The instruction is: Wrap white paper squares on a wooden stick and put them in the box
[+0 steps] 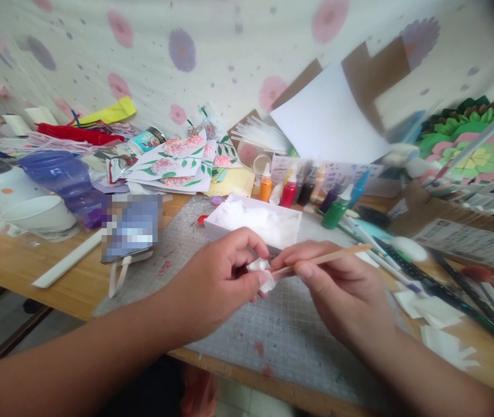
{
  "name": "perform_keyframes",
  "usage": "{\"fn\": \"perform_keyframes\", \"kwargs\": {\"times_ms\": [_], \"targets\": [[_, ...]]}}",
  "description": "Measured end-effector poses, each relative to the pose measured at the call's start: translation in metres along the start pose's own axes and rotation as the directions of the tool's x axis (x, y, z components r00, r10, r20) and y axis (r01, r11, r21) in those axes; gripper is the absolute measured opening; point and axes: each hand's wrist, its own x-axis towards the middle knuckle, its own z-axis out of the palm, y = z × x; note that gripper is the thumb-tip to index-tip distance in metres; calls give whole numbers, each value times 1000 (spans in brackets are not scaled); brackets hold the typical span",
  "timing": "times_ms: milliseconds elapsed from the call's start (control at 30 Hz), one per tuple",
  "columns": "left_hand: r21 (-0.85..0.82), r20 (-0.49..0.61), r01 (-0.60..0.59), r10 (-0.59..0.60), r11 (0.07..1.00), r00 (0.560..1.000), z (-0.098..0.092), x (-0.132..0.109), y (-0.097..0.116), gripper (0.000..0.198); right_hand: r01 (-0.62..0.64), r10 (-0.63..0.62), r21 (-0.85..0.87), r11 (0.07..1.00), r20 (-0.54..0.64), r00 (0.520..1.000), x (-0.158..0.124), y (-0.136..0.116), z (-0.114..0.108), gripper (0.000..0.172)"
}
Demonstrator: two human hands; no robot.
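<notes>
My left hand [224, 278] pinches a small crumpled white piece [266, 277], maybe paper or fabric, between thumb and fingers. A thin flat wooden stick [333, 258] is gripped in my right hand [342, 284], pointing left and slightly down. Its left end meets the white piece, though fingers partly hide the contact. Just behind both hands stands an open white box [253, 223] filled with fluffy white material [255, 215]. Beneath the hands lies a grey gridded cutting mat [273, 341] with paint stains.
Behind the box stand several paint bottles, among them an orange one [265, 184] and a green one [337, 209]. To the left, a phone [131, 229] leans on a stand near a white cup [38, 217]. White paper pieces [435, 313] and a cardboard box [468, 231] lie right.
</notes>
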Motion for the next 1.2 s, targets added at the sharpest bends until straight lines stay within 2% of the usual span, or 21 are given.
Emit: {"fn": "perform_keyframes", "kwargs": {"times_ms": [333,467,600,733,833,1000,1200], "targets": [[-39,24,-32,33,999,999,-1,0,-1,10,15,-16,16,1000,11,1000,0,1,-1,23],[-19,-14,-34,34,999,999,-1,0,-1,14,39,-40,-36,999,-25,999,1,-1,0,20],[-23,-62,-38,37,999,997,-2,2,-3,18,55,-55,-14,998,-53,997,0,1,1,20],[21,-53,-65,66,998,996,-3,3,-4,10,33,-33,-12,999,-80,996,1,3,1,19],[75,-23,-57,59,996,998,-4,1,-3,10,32,-33,-15,999,-72,997,1,1,1,20],[176,-40,-24,32,984,999,-5,0,-2,16,26,-26,-8,1000,-45,999,0,0,1,22],[156,-53,3,6,988,999,-2,1,0,19,48,-52,-77,996,-44,998,1,-1,1,20]]}}
